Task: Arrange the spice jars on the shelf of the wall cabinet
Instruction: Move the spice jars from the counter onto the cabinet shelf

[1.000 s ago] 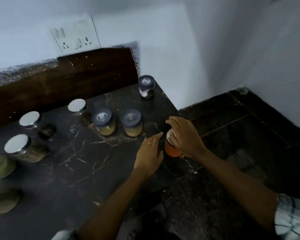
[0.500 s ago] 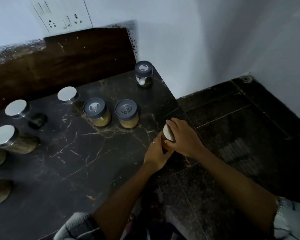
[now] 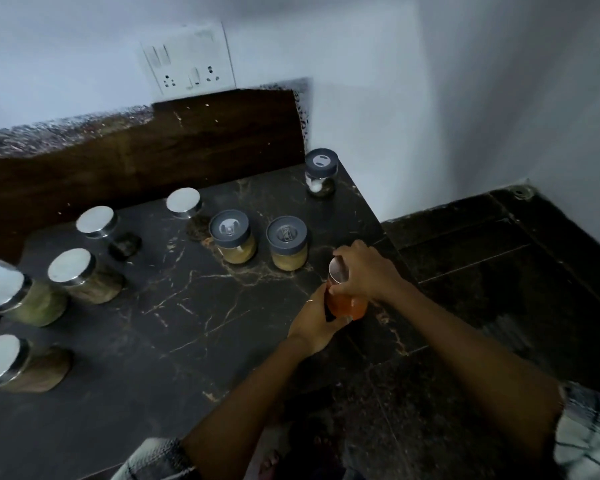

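Both hands are on the orange jar (image 3: 347,304) at the right front edge of the counter (image 3: 174,327). The right hand (image 3: 364,271) comes from above, its fingers curled over the jar's pale lid (image 3: 338,270) and gripping it at the rim. The left hand (image 3: 317,322) wraps the glass body from the near-left side, thumb and fingers curved round the lower half, a thin ring on one finger. So the jar sits between the two grips: lid under the right palm, orange contents showing in the gap between the hands. It leans slightly left, and it seems to be just off the counter or resting on its very edge; the hands hide its base, so I cannot tell which.

Just behind it stand two yellow jars (image 3: 234,237) (image 3: 288,244) with grey lids, side by side and apart from the hands. Further back, at the counter's right rear corner, is a small grey-lidded jar (image 3: 321,173) with something white inside. To the left, silver-lidded jars (image 3: 184,204) (image 3: 96,221) (image 3: 73,268) (image 3: 0,289) (image 3: 0,362) run in a loose arc towards the left edge. A dark wooden backsplash (image 3: 174,143) lines the rear, with a socket plate (image 3: 187,60) on the white wall above. Dark floor tiles (image 3: 499,271) lie to the right.
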Motion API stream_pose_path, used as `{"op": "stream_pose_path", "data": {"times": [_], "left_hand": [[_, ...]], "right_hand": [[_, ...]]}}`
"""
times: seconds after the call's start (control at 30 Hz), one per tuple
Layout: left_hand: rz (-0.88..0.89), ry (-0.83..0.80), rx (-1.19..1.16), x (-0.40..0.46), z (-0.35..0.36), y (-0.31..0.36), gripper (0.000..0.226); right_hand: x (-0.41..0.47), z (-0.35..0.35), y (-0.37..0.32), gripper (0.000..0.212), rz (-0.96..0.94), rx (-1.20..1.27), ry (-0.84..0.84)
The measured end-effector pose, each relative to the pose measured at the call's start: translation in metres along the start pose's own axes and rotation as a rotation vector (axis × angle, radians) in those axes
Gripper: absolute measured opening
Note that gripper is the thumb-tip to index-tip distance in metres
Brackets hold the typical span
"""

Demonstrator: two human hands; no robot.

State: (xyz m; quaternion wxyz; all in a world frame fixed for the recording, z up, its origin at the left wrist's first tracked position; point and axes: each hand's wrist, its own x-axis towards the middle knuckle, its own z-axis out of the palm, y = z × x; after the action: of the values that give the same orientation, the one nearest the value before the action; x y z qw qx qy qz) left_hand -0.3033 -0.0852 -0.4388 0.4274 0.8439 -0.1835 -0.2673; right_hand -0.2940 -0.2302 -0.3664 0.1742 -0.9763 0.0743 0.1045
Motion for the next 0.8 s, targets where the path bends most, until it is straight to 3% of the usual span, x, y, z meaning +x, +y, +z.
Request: {"op": "stream_pose_path", "data": {"times": [0.3, 0.53, 0.8], "left_hand": [[-0.002, 0.184, -0.182, -0.036, -0.079, -0.005, 0.081], [0.030, 0.278, -0.240, -0.072, -0.128, -0.006, 0.088], [0.076, 0.400, -0.270, -0.101, -0.151, -0.014, 0.105]], "right_hand": [[0.015, -0.057, -0.099, 0.076, -0.234, 0.007, -0.094], [0.008, -0.092, -0.164, 0.059, -0.448, 0.057, -0.213], [-0.005, -0.105, -0.203, 0.073, -0.566, 0.078, -0.257]]}}
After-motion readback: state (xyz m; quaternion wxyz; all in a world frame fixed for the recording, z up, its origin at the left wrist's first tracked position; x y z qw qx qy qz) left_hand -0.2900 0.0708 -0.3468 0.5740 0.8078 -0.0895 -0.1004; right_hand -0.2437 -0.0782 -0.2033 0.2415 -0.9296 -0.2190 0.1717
